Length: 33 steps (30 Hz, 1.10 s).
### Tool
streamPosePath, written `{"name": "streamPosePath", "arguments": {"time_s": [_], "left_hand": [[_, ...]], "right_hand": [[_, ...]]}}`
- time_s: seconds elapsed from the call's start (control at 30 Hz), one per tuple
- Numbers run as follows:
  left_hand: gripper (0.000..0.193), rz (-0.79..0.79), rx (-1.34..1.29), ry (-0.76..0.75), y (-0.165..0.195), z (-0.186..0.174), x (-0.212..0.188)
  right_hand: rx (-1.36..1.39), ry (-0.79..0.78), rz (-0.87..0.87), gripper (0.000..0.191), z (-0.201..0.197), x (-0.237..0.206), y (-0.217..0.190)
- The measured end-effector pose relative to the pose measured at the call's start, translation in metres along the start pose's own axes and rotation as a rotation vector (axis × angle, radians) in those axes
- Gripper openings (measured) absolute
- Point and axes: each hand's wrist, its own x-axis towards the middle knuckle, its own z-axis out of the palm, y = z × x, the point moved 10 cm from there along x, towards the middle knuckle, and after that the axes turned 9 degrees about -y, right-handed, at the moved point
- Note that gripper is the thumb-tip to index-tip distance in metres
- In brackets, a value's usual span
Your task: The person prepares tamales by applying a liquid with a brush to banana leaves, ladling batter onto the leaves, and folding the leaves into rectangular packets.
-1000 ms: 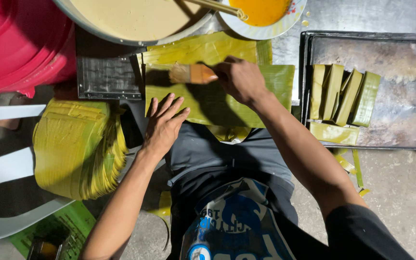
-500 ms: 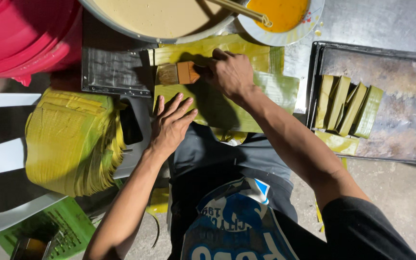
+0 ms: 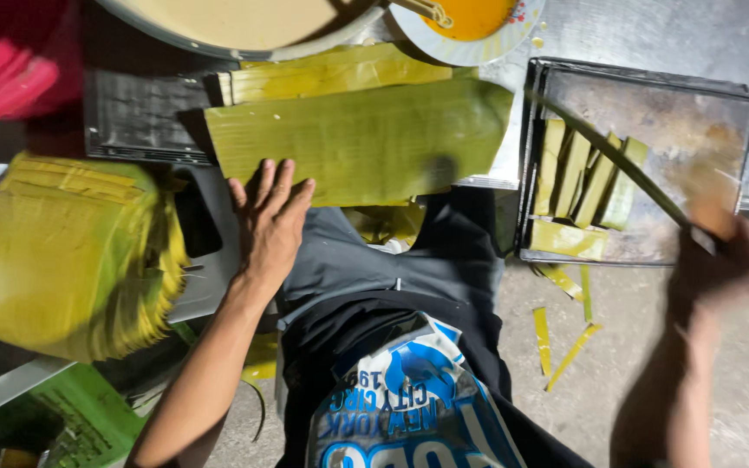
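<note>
A broad green banana leaf (image 3: pixel 366 139) lies flat in front of me, on top of another yellower leaf (image 3: pixel 340 74). My left hand (image 3: pixel 269 221) rests palm down, fingers spread, on the leaf's near left edge. Far to the right, my right hand (image 3: pixel 730 260) is blurred by motion at the near corner of a metal tray (image 3: pixel 652 87). Its fingers are closed on a brownish wooden brush (image 3: pixel 711 217). A thin green streak (image 3: pixel 617 160) crosses the tray toward that hand. Several folded leaf parcels (image 3: pixel 582 178) lie in the tray.
A thick stack of yellow-green leaves (image 3: pixel 71 251) sits at my left. Behind the leaf stand a large bowl of pale batter (image 3: pixel 236 22) and a plate of orange liquid (image 3: pixel 470 17). A pink tub (image 3: pixel 2 69) is far left. Leaf scraps (image 3: pixel 565 347) lie on the floor.
My right hand has swung with the brush from the leaf's top left over to the tray on the right. My left hand stays on the leaf's near edge.
</note>
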Motion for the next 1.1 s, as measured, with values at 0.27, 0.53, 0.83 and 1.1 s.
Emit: {"name": "streamPosePath", "arguments": {"time_s": [0.27,0.53,0.83,1.1], "left_hand": [[0.029,0.012,0.025,-0.029,0.018,-0.004,0.017],[0.019,-0.013,0.007,-0.086,0.008,-0.018,0.011],[0.024,-0.025,-0.007,0.060,0.013,-0.010,0.016],[0.022,0.003,-0.074,0.026,0.012,-0.005,0.022]], "right_hand": [[0.010,-0.861,0.789,0.056,-0.006,-0.152,0.057],[-0.147,-0.457,0.029,0.043,0.175,0.067,-0.051],[-0.184,-0.484,-0.278,0.032,0.215,0.108,-0.135],[-0.298,-0.798,-0.171,0.037,0.290,0.017,-0.177]]}}
